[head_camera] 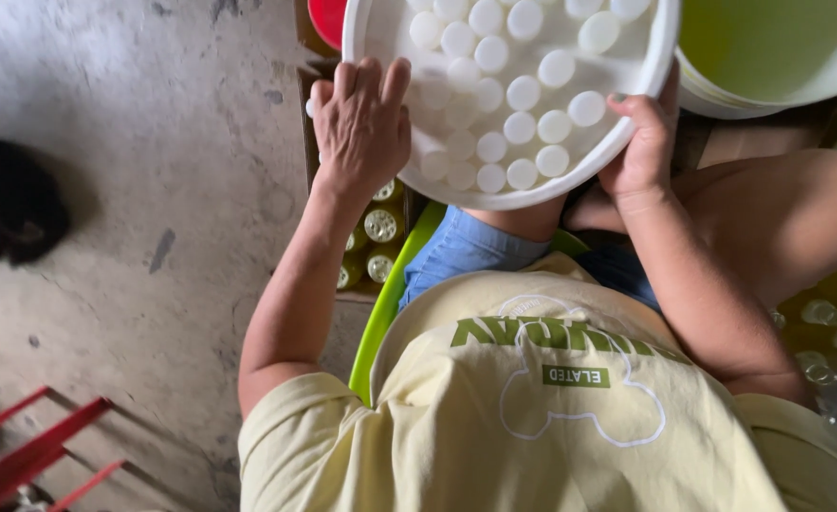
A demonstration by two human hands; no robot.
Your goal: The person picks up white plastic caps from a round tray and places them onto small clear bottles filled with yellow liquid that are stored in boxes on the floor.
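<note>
A round white basin (494, 197) sits tilted over my knees and holds several white round caps (523, 93). My left hand (361, 128) lies across the basin's left rim with its fingers reaching inside, touching the wall near the caps. On the lower right rim, my right hand (641, 147) grips the basin with the thumb hooked over the edge. Both hands hold the basin up.
A white bucket of yellow-green liquid (769, 47) stands at the top right. Capped bottles of yellow liquid fill a cardboard box (371, 237) below the basin, and more bottles (831, 327) stand at the right. I sit on a green seat (380, 313). A red metal frame (29, 455) lies on the concrete floor.
</note>
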